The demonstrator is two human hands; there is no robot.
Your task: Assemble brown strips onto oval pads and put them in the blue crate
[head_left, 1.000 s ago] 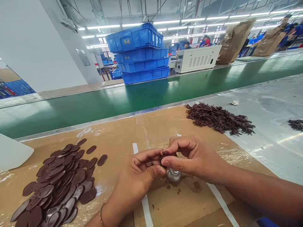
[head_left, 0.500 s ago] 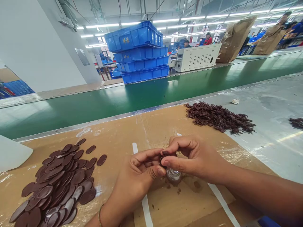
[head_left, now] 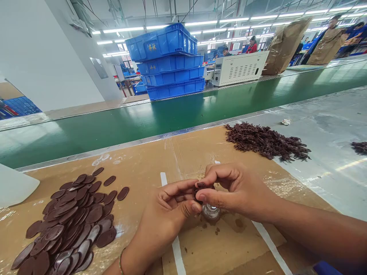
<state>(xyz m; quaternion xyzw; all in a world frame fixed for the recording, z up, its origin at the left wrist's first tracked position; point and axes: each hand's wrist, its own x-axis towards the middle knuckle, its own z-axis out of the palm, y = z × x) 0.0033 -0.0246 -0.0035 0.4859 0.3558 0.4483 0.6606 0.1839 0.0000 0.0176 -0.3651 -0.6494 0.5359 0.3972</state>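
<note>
Brown oval piece (head_left: 197, 190) pinched between left hand (head_left: 163, 217) and right hand (head_left: 232, 194)

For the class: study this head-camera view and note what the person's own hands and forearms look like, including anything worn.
The left hand and right hand are bare, without gloves, and the forearms show no sleeves. A thin thread bracelet circles the left wrist.
</note>
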